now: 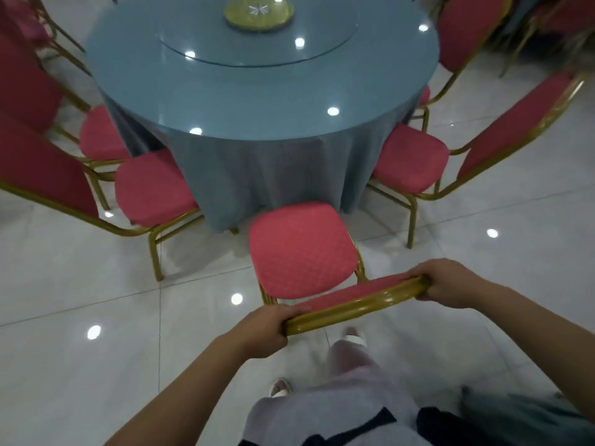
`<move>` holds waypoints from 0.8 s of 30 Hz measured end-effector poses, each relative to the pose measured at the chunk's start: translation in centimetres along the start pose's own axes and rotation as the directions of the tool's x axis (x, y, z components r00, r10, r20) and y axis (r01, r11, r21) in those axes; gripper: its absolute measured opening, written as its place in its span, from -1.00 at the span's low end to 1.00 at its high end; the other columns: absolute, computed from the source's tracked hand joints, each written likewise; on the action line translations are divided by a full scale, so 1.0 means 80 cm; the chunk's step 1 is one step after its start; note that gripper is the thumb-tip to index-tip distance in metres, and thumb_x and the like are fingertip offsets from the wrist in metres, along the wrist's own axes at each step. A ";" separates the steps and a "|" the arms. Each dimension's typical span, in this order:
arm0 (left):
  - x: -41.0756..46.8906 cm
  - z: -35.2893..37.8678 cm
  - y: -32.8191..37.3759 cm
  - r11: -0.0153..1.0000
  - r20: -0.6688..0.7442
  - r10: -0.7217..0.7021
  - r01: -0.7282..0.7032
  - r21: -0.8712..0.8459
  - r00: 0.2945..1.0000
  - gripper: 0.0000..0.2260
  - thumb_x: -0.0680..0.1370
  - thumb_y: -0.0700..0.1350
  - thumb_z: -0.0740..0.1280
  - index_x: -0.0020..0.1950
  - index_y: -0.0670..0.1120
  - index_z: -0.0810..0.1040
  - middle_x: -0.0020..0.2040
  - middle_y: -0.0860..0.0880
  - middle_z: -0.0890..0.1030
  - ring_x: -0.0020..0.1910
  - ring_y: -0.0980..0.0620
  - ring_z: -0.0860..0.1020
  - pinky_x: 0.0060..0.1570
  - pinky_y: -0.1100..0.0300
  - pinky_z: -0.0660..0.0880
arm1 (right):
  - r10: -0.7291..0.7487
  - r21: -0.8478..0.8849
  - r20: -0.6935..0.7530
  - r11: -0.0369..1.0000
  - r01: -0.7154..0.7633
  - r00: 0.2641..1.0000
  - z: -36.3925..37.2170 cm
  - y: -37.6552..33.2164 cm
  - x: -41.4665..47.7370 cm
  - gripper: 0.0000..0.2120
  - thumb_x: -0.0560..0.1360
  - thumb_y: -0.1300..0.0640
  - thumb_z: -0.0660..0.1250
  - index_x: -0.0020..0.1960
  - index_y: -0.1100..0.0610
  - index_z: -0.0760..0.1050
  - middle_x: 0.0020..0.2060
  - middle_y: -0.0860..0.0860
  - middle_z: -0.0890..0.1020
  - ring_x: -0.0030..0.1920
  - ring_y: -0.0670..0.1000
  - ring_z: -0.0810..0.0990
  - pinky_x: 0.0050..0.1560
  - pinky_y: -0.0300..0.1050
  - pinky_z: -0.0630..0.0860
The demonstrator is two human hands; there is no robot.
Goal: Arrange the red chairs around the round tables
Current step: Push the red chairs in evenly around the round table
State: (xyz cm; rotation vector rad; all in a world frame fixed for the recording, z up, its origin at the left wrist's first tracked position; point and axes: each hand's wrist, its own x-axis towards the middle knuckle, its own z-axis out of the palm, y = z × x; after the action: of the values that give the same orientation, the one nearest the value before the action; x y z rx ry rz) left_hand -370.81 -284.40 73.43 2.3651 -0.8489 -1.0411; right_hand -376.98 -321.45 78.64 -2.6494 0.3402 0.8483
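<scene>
Head view shows glossy white floor tiles point(96, 284) and a blue-draped round counter point(257, 101). Both grips, left hand point(267, 326) and right hand point(447, 283), close around the red chair point(302, 249) backrest; neighbouring chairs point(409, 156) are cropped, blurred.

Bare forearms, pale lilac trousers point(360, 391), white slippers point(355, 338).

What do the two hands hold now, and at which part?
Both hands, left hand and right hand, grip the red chair by its backrest's top rail, one at each end.
</scene>
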 end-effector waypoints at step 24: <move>0.096 -0.091 0.001 0.978 -0.315 -0.110 0.159 0.134 0.943 -0.79 0.56 -0.03 0.32 0.17 0.21 0.51 -0.15 0.18 0.52 -0.19 0.12 0.46 -0.37 0.25 0.26 | 0.109 0.122 -0.316 0.990 -0.073 0.942 -0.025 -0.054 0.087 -0.92 0.42 -0.01 0.52 -0.15 -0.08 0.63 -0.28 -0.11 0.63 -0.19 -0.08 0.60 -0.03 0.05 0.62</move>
State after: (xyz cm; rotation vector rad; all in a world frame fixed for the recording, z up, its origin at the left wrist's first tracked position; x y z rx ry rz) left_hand -361.15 -288.73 74.19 2.6593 -0.6824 -0.6458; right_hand -368.98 -319.12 77.08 -2.6819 0.5771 0.4024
